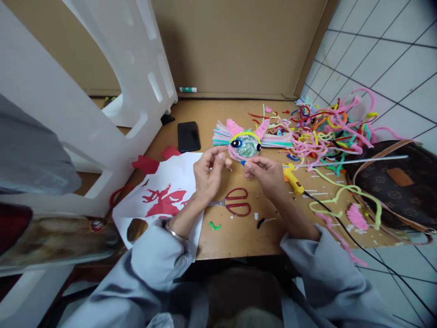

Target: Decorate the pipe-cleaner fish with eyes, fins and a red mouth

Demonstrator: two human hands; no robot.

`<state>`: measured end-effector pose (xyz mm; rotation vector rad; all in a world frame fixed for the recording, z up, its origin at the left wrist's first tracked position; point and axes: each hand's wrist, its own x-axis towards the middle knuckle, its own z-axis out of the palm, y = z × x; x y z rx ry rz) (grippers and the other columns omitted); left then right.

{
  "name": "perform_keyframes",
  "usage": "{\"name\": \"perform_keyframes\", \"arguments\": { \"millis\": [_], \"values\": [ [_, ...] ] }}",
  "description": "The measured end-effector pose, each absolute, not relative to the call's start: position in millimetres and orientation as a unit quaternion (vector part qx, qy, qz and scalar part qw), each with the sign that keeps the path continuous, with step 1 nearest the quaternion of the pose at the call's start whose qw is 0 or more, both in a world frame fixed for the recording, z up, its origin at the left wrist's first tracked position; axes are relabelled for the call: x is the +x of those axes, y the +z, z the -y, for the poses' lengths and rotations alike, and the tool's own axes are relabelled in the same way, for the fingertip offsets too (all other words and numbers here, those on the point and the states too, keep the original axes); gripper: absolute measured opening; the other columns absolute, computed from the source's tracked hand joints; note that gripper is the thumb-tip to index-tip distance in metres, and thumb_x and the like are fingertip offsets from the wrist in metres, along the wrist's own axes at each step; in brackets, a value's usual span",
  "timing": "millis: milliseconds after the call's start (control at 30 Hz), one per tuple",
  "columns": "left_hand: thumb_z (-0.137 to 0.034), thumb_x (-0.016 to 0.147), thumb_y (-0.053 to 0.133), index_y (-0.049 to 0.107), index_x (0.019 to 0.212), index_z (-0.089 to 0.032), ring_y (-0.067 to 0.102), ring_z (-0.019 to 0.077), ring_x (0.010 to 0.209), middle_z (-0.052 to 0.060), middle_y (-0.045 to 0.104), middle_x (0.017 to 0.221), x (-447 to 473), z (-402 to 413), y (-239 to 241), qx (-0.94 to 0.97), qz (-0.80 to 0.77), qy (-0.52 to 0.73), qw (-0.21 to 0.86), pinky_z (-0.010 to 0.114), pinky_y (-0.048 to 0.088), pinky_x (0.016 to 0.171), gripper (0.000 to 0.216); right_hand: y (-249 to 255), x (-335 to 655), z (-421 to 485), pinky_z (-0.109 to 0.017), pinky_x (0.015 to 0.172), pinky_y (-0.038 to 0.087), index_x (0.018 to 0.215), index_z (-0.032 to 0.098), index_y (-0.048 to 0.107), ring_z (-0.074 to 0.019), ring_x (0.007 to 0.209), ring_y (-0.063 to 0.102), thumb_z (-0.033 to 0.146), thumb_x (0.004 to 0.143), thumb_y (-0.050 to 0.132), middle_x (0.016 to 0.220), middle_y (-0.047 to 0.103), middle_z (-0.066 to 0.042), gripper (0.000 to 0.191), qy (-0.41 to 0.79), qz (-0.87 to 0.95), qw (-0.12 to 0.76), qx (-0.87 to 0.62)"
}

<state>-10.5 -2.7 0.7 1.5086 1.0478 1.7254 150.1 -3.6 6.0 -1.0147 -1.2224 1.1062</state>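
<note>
On the table stands a craft figure (246, 146) with a clear round body, googly eyes, a yellow band, pink fuzzy ears and a pink pipe-cleaner edge. My right hand (265, 175), just in front of it, pinches a small blue piece (242, 162), perhaps a bit of pipe cleaner. My left hand (210, 173) is at the figure's near left side, thumb and forefinger drawn together; whether anything is between them cannot be made out. Below the hands lie red-handled scissors (238, 202). Bundles of pastel pipe cleaners (221, 135) lie behind the figure.
A tangle of coloured pipe cleaners (327, 130) fills the back right. A yellow glue gun (292, 179) with a black cord lies by my right hand, near a brown handbag (392, 187). Left are white paper (131, 209) with red cutouts and a black phone (188, 136).
</note>
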Motion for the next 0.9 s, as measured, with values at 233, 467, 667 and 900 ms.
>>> {"name": "perform_keyframes", "arguments": {
  "millis": [233, 467, 667, 900],
  "values": [
    [-0.034, 0.086, 0.064, 0.072, 0.084, -0.016, 0.055, 0.0097, 0.053, -0.003, 0.062, 0.058, -11.4, 7.1, 0.6, 0.637, -0.424, 0.582, 0.275, 0.022, 0.044, 0.058, 0.021, 8.8, 151.9, 3.2, -0.025, 0.053, 0.053, 0.07, 0.018, 0.07, -0.0107, 0.049, 0.06, 0.046, 0.063, 0.081, 0.058, 0.067, 0.002, 0.03, 0.472, 0.505, 0.566, -0.45],
    [-0.035, 0.083, 0.067, 0.072, 0.092, -0.016, 0.061, 0.0113, 0.063, 0.003, 0.074, 0.08, -2.2, 9.3, -0.3, 0.626, -0.418, 0.56, 0.346, 0.023, 0.048, 0.062, 0.022, 9.2, 151.1, 3.9, -0.026, 0.055, 0.055, 0.071, 0.018, 0.07, -0.0109, 0.051, 0.061, 0.048, 0.064, 0.082, 0.058, 0.067, 0.002, 0.032, 0.476, 0.514, 0.563, -0.438],
    [-0.032, 0.086, 0.061, 0.07, 0.082, -0.016, 0.054, 0.0097, 0.057, 0.0, 0.069, 0.07, -4.1, 7.1, -0.8, 0.681, -0.419, 0.529, 0.286, 0.022, 0.045, 0.058, 0.018, 3.1, 150.0, 3.0, -0.026, 0.056, 0.055, 0.072, 0.019, 0.071, -0.0116, 0.055, 0.062, 0.051, 0.066, 0.08, 0.064, 0.069, 0.001, 0.034, 0.454, 0.546, 0.551, -0.437],
    [-0.029, 0.085, 0.061, 0.067, 0.079, -0.016, 0.055, 0.0101, 0.06, 0.0, 0.068, 0.07, -4.2, 8.2, 0.7, 0.674, -0.419, 0.533, 0.294, 0.022, 0.045, 0.061, 0.016, 0.2, 148.7, 3.8, -0.026, 0.058, 0.056, 0.075, 0.019, 0.071, -0.0118, 0.058, 0.063, 0.052, 0.068, 0.08, 0.067, 0.069, 0.0, 0.035, 0.447, 0.561, 0.545, -0.434]
  ]
}}
